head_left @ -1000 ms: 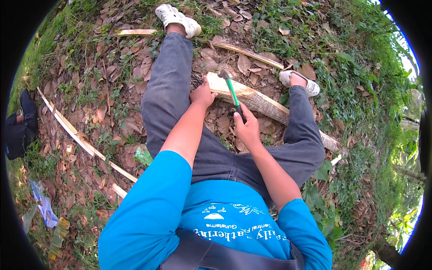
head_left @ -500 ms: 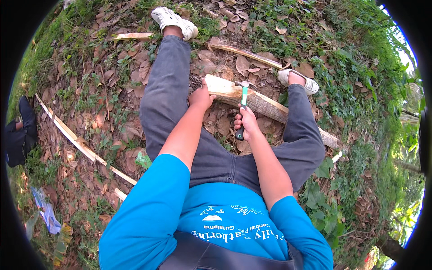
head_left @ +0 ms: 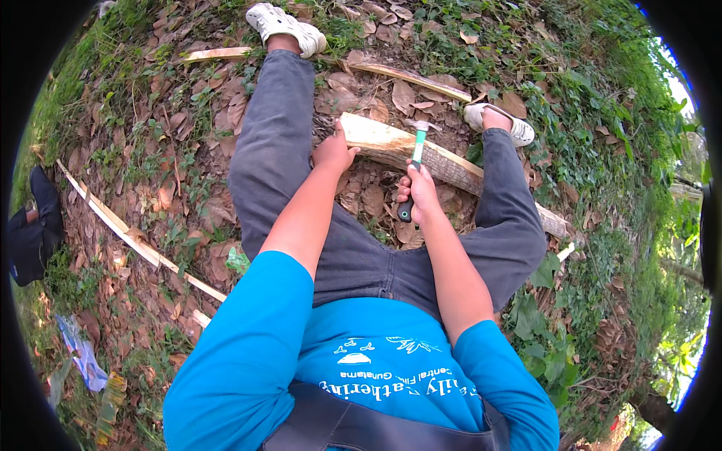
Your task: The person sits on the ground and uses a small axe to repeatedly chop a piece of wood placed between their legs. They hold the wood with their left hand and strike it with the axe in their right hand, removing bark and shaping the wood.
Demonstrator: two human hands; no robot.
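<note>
While the right hand point(head_left: 420, 189) is clenched around the dark grip of a green-handled hammer point(head_left: 414, 161), its metal head sits far from the body, right over the split log point(head_left: 421, 154) that lies across the ground between the person's legs. The left hand point(head_left: 335, 150) rests with fingers spread on the pale cut end of that log, pressing it down at the left. To do this well, the steadying hand is best kept at the log's end, well apart from where the hammer head lands, and the strike should probably fall square on the flat pale face so the wood does not roll.

Counting outward: one hammer, one log under the hands, two white shoes (the left shoe point(head_left: 284, 22) far off, the right shoe point(head_left: 502, 120) just past the log). Three long pale wood strips lie about: one strip point(head_left: 410, 75) far beyond the log, a short strip point(head_left: 218, 54) beside the far shoe, and a long strip point(head_left: 128, 237) running along the left over dry leaves point(head_left: 188, 128).
</note>
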